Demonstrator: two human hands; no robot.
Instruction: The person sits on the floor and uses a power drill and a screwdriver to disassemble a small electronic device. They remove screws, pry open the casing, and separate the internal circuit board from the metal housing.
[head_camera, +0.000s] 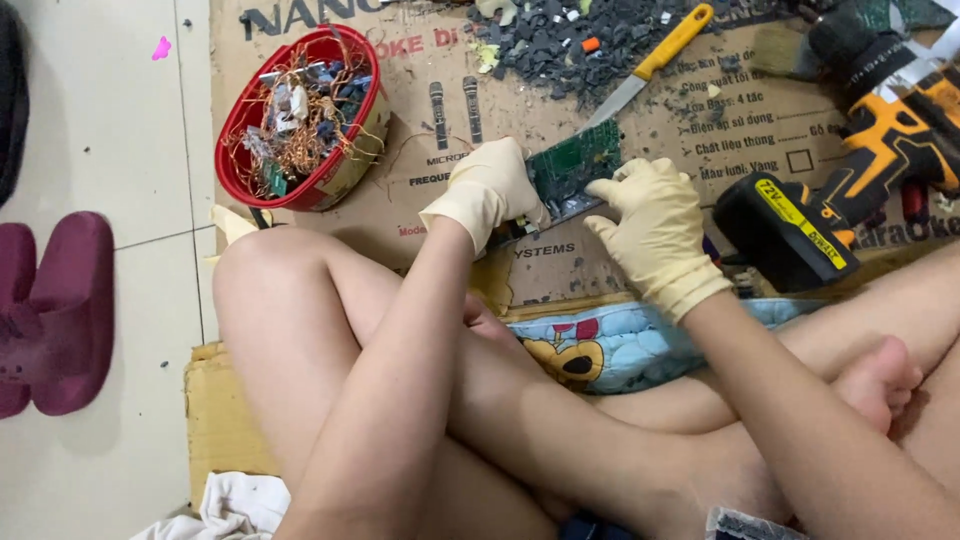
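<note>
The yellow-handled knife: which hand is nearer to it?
Right. The right hand rests just below the yellow-handled knife, close to the blade tip, touching the green circuit board. The left hand holds the board's other end, farther from the knife.

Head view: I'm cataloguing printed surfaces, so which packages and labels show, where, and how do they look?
Cardboard sheet: flattened brown box under the work, dark and red print.
Drill label: yellow strip with black print on the black battery, right.
Red tub: upper left, pale printed band around its side.
</note>
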